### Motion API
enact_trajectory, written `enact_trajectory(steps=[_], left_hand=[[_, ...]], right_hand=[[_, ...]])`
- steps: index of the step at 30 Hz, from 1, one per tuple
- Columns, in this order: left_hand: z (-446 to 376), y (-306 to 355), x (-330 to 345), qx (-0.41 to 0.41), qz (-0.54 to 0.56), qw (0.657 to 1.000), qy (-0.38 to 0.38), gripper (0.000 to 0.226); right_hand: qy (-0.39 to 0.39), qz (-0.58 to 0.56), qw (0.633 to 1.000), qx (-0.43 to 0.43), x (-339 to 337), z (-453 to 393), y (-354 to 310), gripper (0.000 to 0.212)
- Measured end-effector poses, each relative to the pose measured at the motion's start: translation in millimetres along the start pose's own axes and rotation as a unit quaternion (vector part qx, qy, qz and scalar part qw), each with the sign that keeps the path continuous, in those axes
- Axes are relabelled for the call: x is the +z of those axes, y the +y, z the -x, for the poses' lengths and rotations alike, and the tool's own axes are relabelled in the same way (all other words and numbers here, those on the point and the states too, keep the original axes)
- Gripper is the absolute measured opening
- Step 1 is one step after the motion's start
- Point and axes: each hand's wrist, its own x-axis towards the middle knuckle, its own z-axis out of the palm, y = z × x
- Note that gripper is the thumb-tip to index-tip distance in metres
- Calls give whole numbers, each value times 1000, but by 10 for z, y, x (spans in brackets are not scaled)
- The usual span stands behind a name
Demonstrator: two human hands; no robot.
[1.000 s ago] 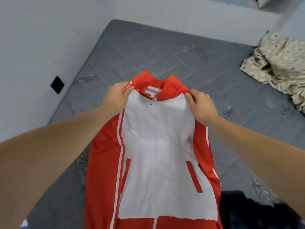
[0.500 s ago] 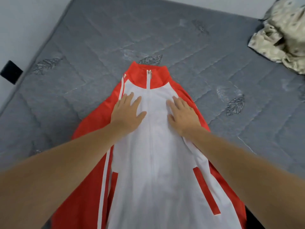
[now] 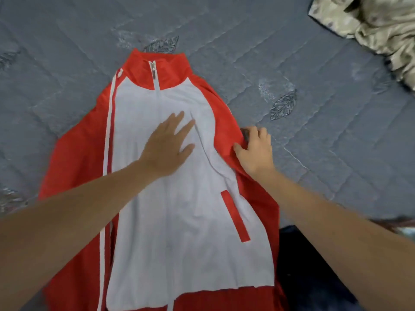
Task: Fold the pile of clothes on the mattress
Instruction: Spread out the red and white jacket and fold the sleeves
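The jacket's (image 3: 179,198) hem runs off the bottom edge, and its left sleeve is partly under the forearm. A dark garment (image 3: 314,277) at lower right is too dim to identify. The jacket lies front-up on the grey mattress (image 3: 292,63). The left hand (image 3: 167,147) presses flat on the white chest (fingers straight). The right hand (image 3: 256,151), its grip curled, pinches the red sleeve edge.

Both forearms bare; no sleeves or jewellery visible.
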Motion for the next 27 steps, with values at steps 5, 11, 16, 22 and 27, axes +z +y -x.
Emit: enact_trajectory(steps=[5, 11, 16, 22, 27], left_hand=[[66, 965, 265, 24, 75, 994, -77, 78], [72, 1106, 426, -21, 21, 996, -79, 82], [38, 1176, 297, -53, -9, 992, -118, 88], [-115, 1219, 124, -93, -15, 991, -96, 70], [-279, 1287, -15, -39, -3, 998, -46, 73]], right_hand=[[-179, -138, 965, 134, -225, 281, 354, 16], [-313, -340, 867, 188, -561, 348, 450, 25], [-428, -387, 784, 229, -1047, 402, 473, 41], [-488, -375, 768, 178, -1790, 154, 472, 35], [-350, -260, 894, 107, -2079, -371, 469, 29]])
